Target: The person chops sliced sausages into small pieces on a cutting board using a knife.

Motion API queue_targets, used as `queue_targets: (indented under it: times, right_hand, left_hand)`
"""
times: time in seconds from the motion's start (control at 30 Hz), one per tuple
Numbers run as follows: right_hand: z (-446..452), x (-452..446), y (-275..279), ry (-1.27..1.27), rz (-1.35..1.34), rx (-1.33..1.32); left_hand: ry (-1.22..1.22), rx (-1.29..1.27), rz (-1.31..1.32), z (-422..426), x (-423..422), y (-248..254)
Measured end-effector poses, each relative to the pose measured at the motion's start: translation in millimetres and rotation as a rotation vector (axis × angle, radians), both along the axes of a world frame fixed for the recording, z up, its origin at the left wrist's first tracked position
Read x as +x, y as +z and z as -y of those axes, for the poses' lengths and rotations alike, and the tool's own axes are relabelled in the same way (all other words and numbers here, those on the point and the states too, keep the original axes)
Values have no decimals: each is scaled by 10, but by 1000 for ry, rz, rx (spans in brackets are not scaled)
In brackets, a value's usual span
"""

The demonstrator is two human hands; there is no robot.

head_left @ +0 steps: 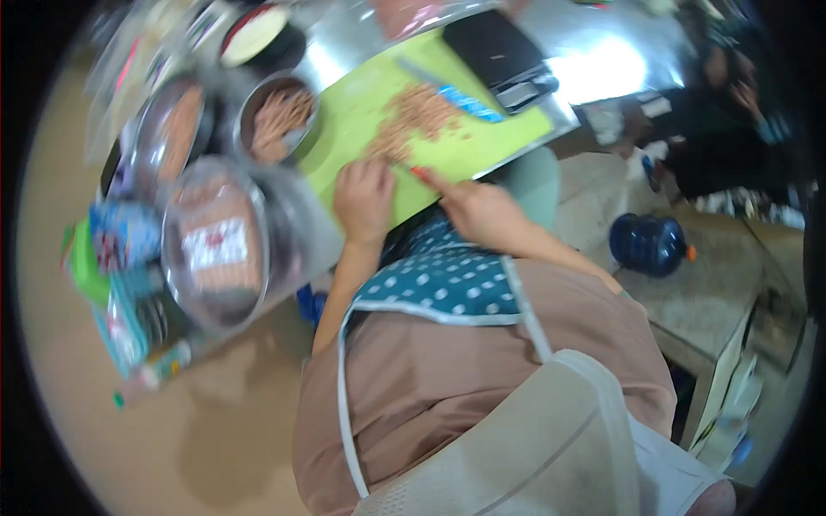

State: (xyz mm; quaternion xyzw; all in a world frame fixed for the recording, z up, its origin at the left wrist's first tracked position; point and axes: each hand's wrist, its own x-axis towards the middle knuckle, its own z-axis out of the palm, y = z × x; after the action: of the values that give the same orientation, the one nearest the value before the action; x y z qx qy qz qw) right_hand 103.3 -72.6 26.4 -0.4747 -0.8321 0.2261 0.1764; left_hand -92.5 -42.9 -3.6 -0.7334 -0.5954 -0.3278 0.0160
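My left hand (363,199) rests at the near edge of the green cutting board (337,107), its fingers curled down beside the chopped pinkish-brown pieces (422,113); whatever lies under the fingertips is hidden. My right hand (483,211) is closed around a knife (420,173) with a red handle, index finger stretched along it. Its blade is narrow and hard to see, pointing toward my left fingertips. A second knife (469,103) with a blue patterned handle lies flat beyond the pieces.
A black kitchen scale (499,56) sits on the board's far right. To the left are a metal bowl (243,120) of pinkish-brown strips, a tray (258,185) with a labelled pack, and a blue packet (125,236). A blue water jug (645,245) lies at right; another person is beyond.
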Motion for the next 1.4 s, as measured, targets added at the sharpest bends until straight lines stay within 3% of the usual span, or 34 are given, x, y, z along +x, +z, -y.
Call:
queue_targets:
  times: [0.37, 0.73, 1.4]
  right_hand:
    - [74, 162, 323, -22, 29, -198]
    - [-15, 175, 143, -56, -75, 63]
    - [32, 135, 192, -65, -138, 37]
  left_hand:
    - [78, 28, -12, 8, 59, 48]
    - [-31, 9, 57, 22, -18, 23]
    - [-27, 37, 34, 15, -3, 26]
